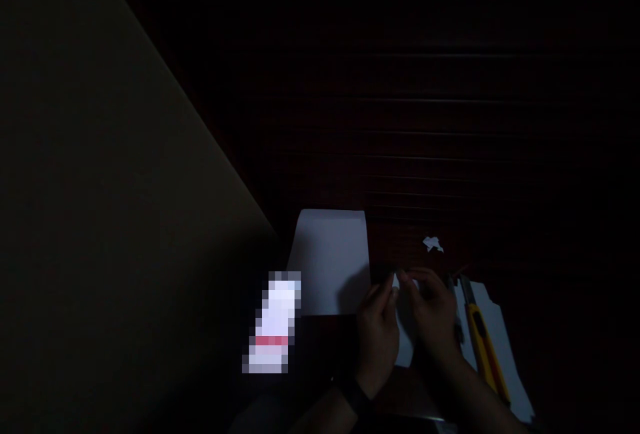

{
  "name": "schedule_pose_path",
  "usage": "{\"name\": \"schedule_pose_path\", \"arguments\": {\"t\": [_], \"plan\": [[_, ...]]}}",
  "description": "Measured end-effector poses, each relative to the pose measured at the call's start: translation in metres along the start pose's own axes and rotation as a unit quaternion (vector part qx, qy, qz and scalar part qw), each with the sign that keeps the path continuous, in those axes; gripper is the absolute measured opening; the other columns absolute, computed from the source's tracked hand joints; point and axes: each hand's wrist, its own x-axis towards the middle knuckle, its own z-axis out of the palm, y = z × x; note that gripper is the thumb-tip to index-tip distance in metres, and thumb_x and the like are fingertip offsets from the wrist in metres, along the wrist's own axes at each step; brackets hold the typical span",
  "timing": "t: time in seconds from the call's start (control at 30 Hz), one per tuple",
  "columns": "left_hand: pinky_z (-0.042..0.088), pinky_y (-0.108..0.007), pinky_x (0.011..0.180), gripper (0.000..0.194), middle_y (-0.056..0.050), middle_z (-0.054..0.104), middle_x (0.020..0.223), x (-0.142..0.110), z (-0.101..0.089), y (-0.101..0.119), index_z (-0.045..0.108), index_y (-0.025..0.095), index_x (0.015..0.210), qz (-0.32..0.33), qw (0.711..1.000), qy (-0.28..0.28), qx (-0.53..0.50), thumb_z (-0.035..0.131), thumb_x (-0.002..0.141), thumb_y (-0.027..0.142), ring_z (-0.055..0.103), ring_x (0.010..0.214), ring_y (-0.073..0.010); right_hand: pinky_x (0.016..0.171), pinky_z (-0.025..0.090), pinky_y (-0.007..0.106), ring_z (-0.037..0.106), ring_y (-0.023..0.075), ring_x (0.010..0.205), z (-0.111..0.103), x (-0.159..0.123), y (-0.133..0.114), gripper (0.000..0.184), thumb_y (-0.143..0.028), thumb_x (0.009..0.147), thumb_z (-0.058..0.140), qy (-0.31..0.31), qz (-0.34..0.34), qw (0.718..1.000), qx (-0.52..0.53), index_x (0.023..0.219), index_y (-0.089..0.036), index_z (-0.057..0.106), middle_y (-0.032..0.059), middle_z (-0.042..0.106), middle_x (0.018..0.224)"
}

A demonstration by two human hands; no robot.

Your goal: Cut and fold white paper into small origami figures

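Note:
The scene is very dark. My left hand (379, 327) and my right hand (434, 311) meet over a small white piece of paper (403, 337) on a dark wooden table (450, 141). Both hands pinch the paper's top edge, fingers closed on it. A dark band sits on my left wrist. A white sheet (333, 257) lies just left of my left hand.
A small folded white paper shape (433, 244) lies beyond my right hand. A yellow utility knife (484, 344) rests on white sheets (503, 347) at the right. A blurred white-and-pink object (274, 324) sits at the left. A pale wall (100, 187) fills the left side.

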Motion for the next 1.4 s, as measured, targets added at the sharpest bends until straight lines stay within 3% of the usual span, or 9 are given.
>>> {"name": "schedule_pose_path", "arguments": {"t": [0.5, 0.77, 1.0, 1.4], "plan": [[0.045, -0.035, 0.094, 0.03, -0.005, 0.061, 0.117, 0.0034, -0.0037, -0.0047, 0.06, 0.022, 0.115, -0.024, 0.998, 0.037, -0.039, 0.048, 0.088, 0.029, 0.056, 0.108, -0.0207, 0.078, 0.044, 0.035, 0.059, 0.0206, 0.083, -0.0036, -0.0022, -0.0053, 0.008, -0.027, 0.08, 0.059, -0.007, 0.024, 0.997, 0.067, 0.081, -0.02, 0.063, 0.0046, 0.063, 0.086], [0.046, -0.033, 0.092, 0.03, -0.006, 0.061, 0.116, 0.0028, -0.0054, -0.0005, 0.06, 0.022, 0.116, -0.01, 0.999, 0.025, -0.033, 0.046, 0.089, 0.028, 0.056, 0.106, -0.02, 0.072, 0.043, 0.033, 0.058, 0.0198, 0.078, -0.0042, -0.0025, -0.0059, 0.01, -0.029, 0.08, 0.06, 0.013, 0.039, 0.998, 0.047, 0.077, -0.019, 0.061, 0.0035, 0.063, 0.081], [0.044, -0.034, 0.093, 0.03, -0.006, 0.061, 0.116, 0.0037, -0.0051, 0.0005, 0.059, 0.023, 0.115, 0.002, 0.999, 0.025, -0.028, 0.047, 0.089, 0.026, 0.055, 0.107, -0.0197, 0.057, 0.038, 0.028, 0.05, 0.0161, 0.061, -0.0052, -0.0034, -0.0066, 0.018, -0.036, 0.078, 0.061, 0.032, 0.064, 0.997, -0.007, 0.073, -0.019, 0.062, 0.0003, 0.059, 0.065], [0.043, -0.032, 0.093, 0.028, -0.005, 0.061, 0.116, 0.0022, -0.0052, -0.0016, 0.06, 0.024, 0.114, -0.015, 0.999, 0.019, -0.038, 0.048, 0.088, 0.026, 0.055, 0.107, -0.0189, 0.061, 0.039, 0.028, 0.053, 0.017, 0.066, -0.0049, -0.0039, -0.004, 0.015, -0.034, 0.077, 0.064, 0.028, 0.067, 0.997, 0.006, 0.073, -0.02, 0.061, 0.0007, 0.06, 0.07]]}}
